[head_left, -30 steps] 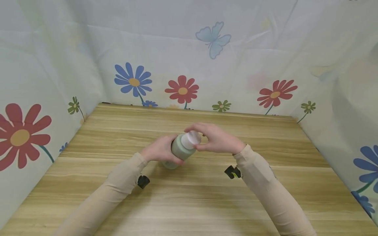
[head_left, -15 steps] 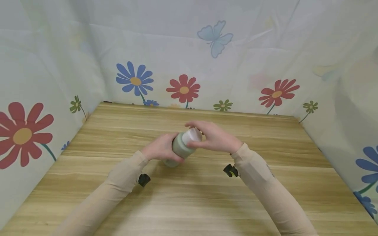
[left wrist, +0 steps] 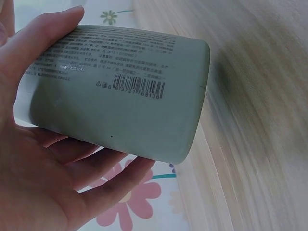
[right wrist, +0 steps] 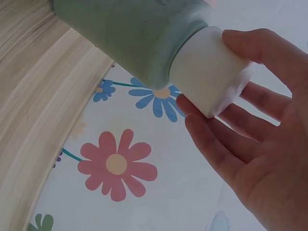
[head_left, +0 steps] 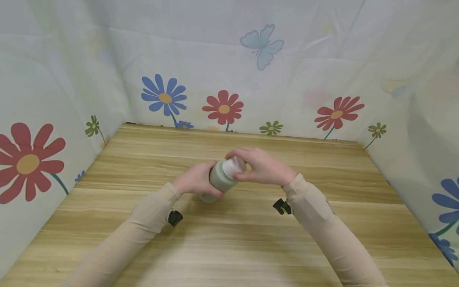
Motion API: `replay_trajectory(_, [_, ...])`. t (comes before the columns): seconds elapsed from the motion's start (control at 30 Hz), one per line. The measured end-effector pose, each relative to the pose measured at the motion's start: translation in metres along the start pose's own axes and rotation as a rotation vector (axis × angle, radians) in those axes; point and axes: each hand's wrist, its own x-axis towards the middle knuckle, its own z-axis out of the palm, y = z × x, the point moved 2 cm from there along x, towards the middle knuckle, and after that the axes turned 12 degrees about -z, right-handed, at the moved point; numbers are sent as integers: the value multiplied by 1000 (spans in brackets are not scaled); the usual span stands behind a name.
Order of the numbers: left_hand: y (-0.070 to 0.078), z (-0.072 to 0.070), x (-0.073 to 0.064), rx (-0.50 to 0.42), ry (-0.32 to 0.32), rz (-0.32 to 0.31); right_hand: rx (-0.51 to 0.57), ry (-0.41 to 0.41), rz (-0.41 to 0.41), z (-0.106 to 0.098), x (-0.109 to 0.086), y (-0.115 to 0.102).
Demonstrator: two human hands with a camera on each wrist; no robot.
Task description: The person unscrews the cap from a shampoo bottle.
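Observation:
A pale green bottle (head_left: 219, 180) is held tilted over the table, its white cap (head_left: 231, 167) pointing up and to the right. My left hand (head_left: 196, 180) grips the bottle's body, thumb on the near side and fingers underneath. In the left wrist view, small printed text and a barcode (left wrist: 138, 86) show on the bottle's side. My right hand (head_left: 264, 167) pinches the white cap between thumb and fingers, as the right wrist view shows up close. The cap sits on the bottle's neck.
A wood-grain table (head_left: 229, 247) lies under both hands. White cloth (head_left: 201, 52) printed with flowers and a butterfly hangs at the back and both sides. Small black devices (head_left: 175, 218) are attached at the wrists.
The right thumb and fingers have shifted around the cap, loosening and then closing on it again. The left hand keeps its hold on the bottle, which stays in nearly the same place.

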Motion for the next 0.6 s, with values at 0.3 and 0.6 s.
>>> replay_trajectory(0.3, [-2,-2,-3,-11,11,7,-8,0,-34,1,-1,1])
replay_trajectory(0.6, [-4,-3,-4,-14,13,-4,28,60,-87,3,-12,6])
